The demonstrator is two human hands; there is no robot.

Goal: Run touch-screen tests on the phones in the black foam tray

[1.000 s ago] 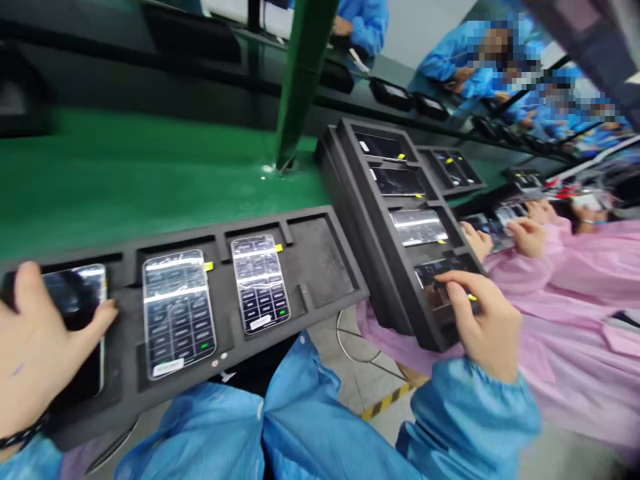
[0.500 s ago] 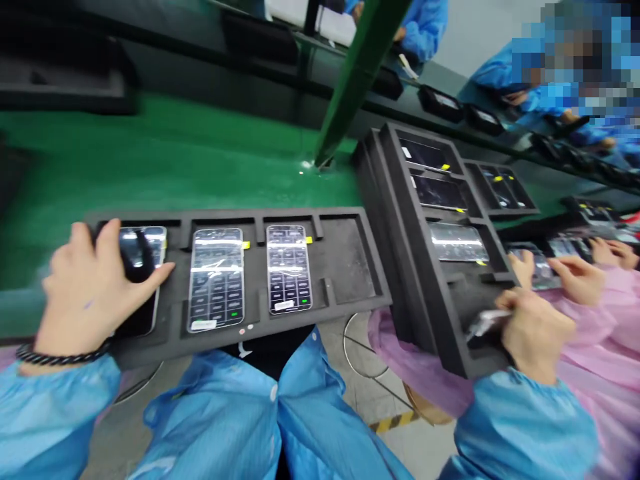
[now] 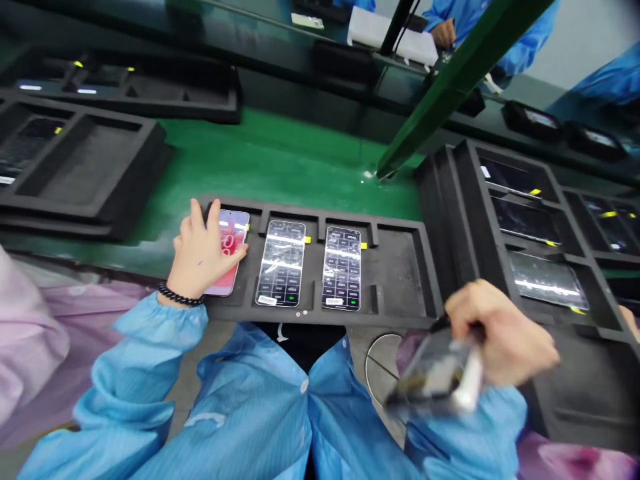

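Observation:
A black foam tray [image 3: 400,267] with four slots lies in front of me on the green belt. My left hand [image 3: 203,250] rests with fingers spread on a phone with a lit pink screen [image 3: 231,257] in the leftmost slot. Two more phones [image 3: 281,261] [image 3: 342,267] with film-covered keypad screens sit in the middle slots. The rightmost slot holds nothing. My right hand [image 3: 500,340] is closed on another phone [image 3: 435,377], blurred by motion, held above my lap just right of the tray.
A second black tray [image 3: 465,200] with several phones stands to the right. More foam trays [image 3: 75,167] lie at the left on the green belt [image 3: 280,160]. A green post [image 3: 450,80] slants up at the back. Pink sleeves show at the left and lower right.
My right hand has lifted a phone out of the right tray and carried it toward me. The phone under my left hand now shows a lit pink screen. The view swung left.

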